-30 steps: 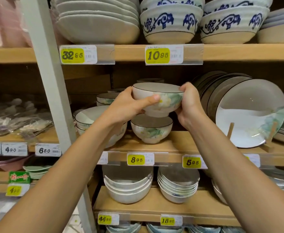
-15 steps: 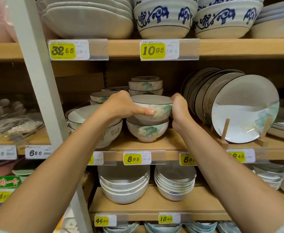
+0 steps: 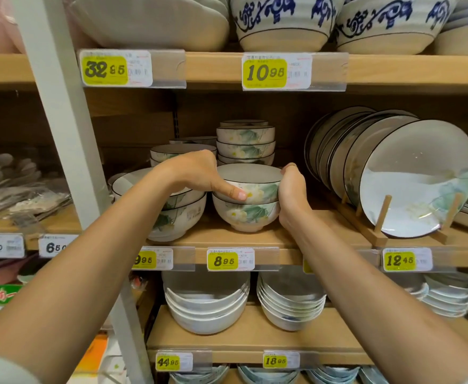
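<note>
A small white bowl [image 3: 255, 180] with a dark rim and a green leaf and flower print sits nested in a matching bowl [image 3: 244, 216] on the middle wooden shelf [image 3: 282, 236]. My left hand [image 3: 199, 174] grips its left side, thumb pressed along the front wall. My right hand [image 3: 292, 189] curls round its right side, fingers over the rim. Behind stands a stack of the same bowls [image 3: 245, 142].
Larger matching bowls [image 3: 172, 206] stand at the left, touching distance from my left wrist. Matching plates [image 3: 410, 178] lean in a wooden rack at the right. A white upright post [image 3: 61, 120] rises at the left. Blue-patterned bowls [image 3: 282, 20] fill the shelf above, white bowls [image 3: 208, 306] the shelf below.
Both hands have lowered the bowl from mid-air down into the bowl on the shelf. The camera has moved closer to the shelf.
</note>
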Available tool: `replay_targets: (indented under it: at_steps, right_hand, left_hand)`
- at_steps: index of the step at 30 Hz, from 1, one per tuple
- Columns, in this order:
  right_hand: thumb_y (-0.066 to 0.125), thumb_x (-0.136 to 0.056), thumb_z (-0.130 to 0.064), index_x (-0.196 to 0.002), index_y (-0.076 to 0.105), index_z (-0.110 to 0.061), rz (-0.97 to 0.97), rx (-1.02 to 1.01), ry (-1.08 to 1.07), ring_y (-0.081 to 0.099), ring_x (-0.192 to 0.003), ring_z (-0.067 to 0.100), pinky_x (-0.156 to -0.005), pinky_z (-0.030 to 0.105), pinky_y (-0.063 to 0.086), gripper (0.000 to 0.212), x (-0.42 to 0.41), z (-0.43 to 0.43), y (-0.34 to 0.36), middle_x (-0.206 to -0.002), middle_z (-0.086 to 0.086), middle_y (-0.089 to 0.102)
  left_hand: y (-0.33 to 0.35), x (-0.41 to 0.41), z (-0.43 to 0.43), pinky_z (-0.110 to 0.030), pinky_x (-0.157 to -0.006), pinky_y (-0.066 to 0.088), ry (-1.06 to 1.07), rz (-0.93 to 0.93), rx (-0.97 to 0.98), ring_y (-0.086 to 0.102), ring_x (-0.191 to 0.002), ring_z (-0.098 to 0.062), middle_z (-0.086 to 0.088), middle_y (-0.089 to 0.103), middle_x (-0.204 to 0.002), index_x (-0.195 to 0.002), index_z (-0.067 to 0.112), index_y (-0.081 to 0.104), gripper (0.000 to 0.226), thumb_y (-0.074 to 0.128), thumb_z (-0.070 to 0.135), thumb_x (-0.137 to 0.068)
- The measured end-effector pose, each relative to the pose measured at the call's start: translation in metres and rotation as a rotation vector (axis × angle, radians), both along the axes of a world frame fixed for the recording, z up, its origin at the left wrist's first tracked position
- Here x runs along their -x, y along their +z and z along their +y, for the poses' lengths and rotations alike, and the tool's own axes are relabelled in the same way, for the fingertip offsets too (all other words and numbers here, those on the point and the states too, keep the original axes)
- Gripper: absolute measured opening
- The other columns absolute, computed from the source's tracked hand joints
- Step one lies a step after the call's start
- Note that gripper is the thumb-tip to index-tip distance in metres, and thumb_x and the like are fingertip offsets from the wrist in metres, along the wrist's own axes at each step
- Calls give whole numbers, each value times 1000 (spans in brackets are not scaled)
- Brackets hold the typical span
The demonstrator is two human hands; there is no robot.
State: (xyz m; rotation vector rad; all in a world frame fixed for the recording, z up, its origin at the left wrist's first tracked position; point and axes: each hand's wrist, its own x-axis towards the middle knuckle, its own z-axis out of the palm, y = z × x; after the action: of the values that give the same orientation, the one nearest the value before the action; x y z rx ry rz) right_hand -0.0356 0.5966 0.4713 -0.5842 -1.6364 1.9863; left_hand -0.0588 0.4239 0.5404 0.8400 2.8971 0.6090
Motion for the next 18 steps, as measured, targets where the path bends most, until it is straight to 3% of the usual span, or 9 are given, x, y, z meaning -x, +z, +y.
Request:
replay_targets:
  at_steps: [6,14,18]
  right_hand:
    - [37,-92,-34,-104,62,-17,27,-78,-32,62,-98,24,-97,48,48,33,-2,-3,-5,-105,8,67]
    - [36,-89,-36,-97,58,-22,30,-79,-24,61,-100,24,-97,50,47,27,-9,-10,-5,-107,8,65]
    - [37,-91,-35,-96,58,-21,19,-81,-24,62,-99,23,-96,47,49,27,-12,-11,-4,-107,8,66]
  left_hand:
    - [2,1,3,-43,-92,49,-9,21,179,64,-101,-26,-11,71,-106,-101,7,71,94,72,77,-38]
    - [8,-4,1,-41,-101,47,-77,-74,151,62,-107,-18,1,70,-111,-114,15,68,76,79,62,-54]
    - [6,-6,0,-42,-103,45,-70,-79,92,59,-111,-20,-3,66,-118,-121,11,62,90,81,61,-49]
